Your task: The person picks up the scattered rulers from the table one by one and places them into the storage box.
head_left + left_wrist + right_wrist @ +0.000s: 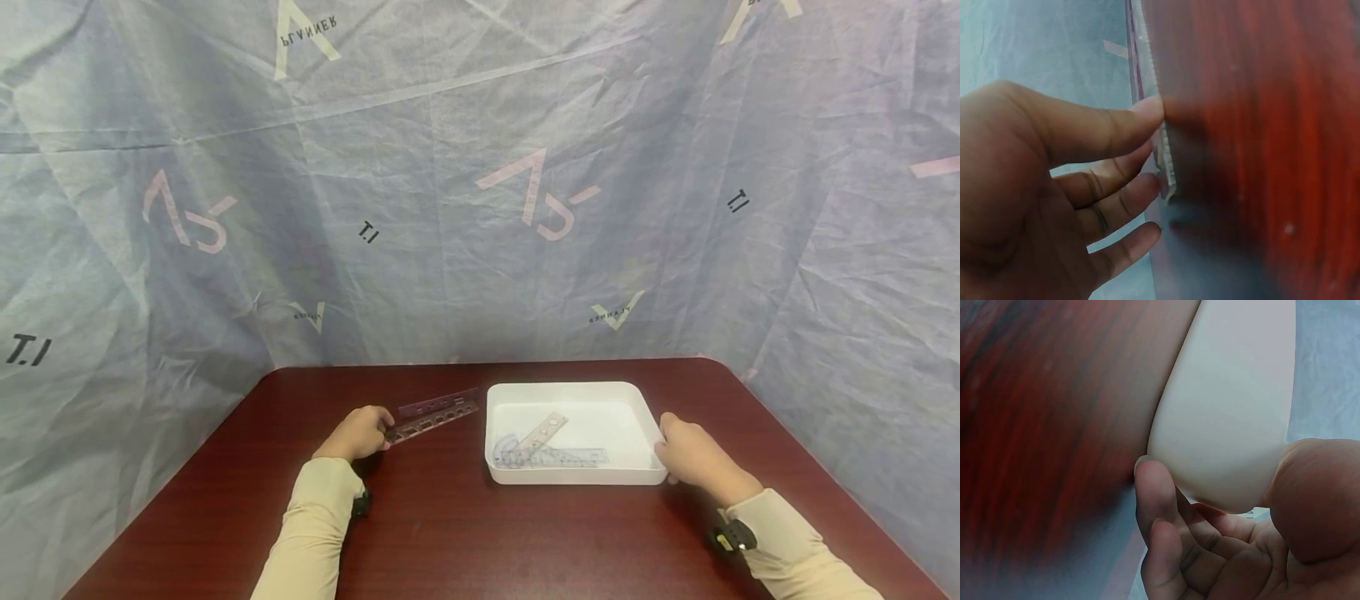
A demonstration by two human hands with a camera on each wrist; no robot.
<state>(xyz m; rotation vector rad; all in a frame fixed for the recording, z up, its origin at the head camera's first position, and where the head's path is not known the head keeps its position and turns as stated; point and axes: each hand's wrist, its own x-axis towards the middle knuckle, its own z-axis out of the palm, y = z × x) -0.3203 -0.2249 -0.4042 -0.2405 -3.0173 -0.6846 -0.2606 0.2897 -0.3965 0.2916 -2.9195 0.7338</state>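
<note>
On the left of the table, my left hand (363,432) pinches the near end of a clear stencil ruler (431,423) with cut-out shapes. The left wrist view shows the thumb (1147,111) on the ruler's edge (1170,169) and the other fingers behind it. Just beyond lies a purple-tinted ruler (438,403). My right hand (699,454) grips the right side of a white tray (577,477), its thumb at the rim and fingertips (1155,484) low on the outer wall. Inside the tray, a pinkish stencil ruler (546,435) lies across clear bluish ruler pieces (577,456).
The dark red wooden table (465,542) has rounded far corners. A grey-blue cloth backdrop (420,275) with printed letters hangs behind it and along both sides. A dark band with a small device (732,536) is worn on the right wrist.
</note>
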